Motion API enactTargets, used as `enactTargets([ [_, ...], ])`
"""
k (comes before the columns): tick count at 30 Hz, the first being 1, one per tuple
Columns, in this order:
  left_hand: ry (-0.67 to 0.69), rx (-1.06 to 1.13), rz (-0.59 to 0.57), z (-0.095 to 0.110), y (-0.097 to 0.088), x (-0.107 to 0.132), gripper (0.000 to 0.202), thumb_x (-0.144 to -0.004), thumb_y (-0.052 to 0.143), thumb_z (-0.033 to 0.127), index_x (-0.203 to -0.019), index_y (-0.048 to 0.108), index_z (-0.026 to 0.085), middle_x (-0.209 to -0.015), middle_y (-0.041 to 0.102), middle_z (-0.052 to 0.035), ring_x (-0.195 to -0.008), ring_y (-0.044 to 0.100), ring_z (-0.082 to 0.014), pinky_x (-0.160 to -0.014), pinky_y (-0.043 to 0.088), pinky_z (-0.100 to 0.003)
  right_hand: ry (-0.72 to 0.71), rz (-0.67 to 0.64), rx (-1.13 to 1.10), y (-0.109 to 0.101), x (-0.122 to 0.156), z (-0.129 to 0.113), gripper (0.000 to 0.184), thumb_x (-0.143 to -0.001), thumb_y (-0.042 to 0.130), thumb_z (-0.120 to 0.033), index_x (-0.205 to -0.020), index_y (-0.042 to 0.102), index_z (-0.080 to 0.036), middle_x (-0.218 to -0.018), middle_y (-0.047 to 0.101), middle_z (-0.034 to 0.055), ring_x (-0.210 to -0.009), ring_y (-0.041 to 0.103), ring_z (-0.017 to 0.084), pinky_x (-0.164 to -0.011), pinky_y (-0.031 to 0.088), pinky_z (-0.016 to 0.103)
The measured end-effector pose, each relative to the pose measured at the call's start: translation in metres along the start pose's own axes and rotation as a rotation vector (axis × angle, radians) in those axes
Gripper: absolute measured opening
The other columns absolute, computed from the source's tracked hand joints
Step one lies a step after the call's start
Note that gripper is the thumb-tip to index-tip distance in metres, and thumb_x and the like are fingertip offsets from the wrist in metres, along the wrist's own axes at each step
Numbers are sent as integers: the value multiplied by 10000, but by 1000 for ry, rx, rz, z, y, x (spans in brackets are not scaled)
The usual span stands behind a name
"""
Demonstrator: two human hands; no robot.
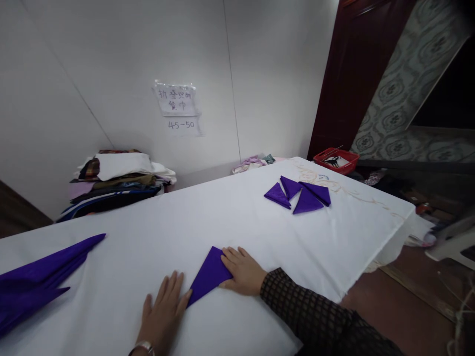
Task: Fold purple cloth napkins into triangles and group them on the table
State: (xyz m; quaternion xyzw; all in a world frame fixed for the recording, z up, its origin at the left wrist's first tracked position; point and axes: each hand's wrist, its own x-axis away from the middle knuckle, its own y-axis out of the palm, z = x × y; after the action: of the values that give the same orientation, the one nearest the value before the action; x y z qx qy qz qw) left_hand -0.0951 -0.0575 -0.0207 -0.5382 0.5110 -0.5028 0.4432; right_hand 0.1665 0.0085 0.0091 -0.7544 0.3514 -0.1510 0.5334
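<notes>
Even, flat pressure best keeps the folded purple napkin (pixel 209 278) crisp on the table (pixel 156 237), the right hand (pixel 244 274) lying open over its right side, fingers extended without gripping, and the left hand (pixel 163 309), loosely spread and empty, apparently thumbing its lower-left corner.

Handwritten signs, far wall, left

Upper white rectangular paper sheet (pixel 177 103) on plain pale-grey wall (pixel 274 89): Chinese characters, "折叠" then two unclear, "餐巾" below. Lower white rectangular paper sheet (pixel 181 126), just beneath: "45-50".
</notes>
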Motion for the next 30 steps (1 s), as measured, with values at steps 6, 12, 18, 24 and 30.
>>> enactTargets([
  [6,-55,23,-35,-21,7,4,504,-877,287,223,-1367,392,271,-1493,255,-32,-1380,197,-228,-1073,206,-518,-3,4,-30,2,-1,2,758,-869,347,-631,-1417,276,-113,-1486,253,155,-1368,199,268,-1110,144,475],
  [12,14,86,125,32,-22,-19,503,-899,277,289,-1390,362,221,-1480,285,-78,-1380,201,-257,-1062,225,-534,-7,17,-24,3,0,2,764,-871,339,-629,-1410,284,-90,-1478,263,169,-1363,209,273,-1107,155,485],
  [18,156,127,78,77,-26,-31,636,-877,322,495,-1420,282,166,-1490,240,-94,-1382,193,-267,-1087,151,-551,-9,21,22,1,-1,1,705,-886,372,-566,-1406,293,-95,-1472,282,164,-1355,227,273,-1093,192,494],
  [24,71,106,22,51,-18,-11,675,-871,304,540,-1427,261,160,-1496,226,-90,-1388,169,-264,-1089,169,-534,-5,-3,-17,3,0,3,727,-874,390,-583,-1411,294,-103,-1482,259,157,-1365,206,275,-1104,159,481],
  [30,-16,133,1,31,-14,19,651,-879,319,521,-1427,265,173,-1480,279,-95,-1382,196,-249,-1100,146,-517,7,-40,6,11,0,7,739,-863,407,-585,-1415,297,-106,-1491,232,154,-1370,193,278,-1102,155,486],
])
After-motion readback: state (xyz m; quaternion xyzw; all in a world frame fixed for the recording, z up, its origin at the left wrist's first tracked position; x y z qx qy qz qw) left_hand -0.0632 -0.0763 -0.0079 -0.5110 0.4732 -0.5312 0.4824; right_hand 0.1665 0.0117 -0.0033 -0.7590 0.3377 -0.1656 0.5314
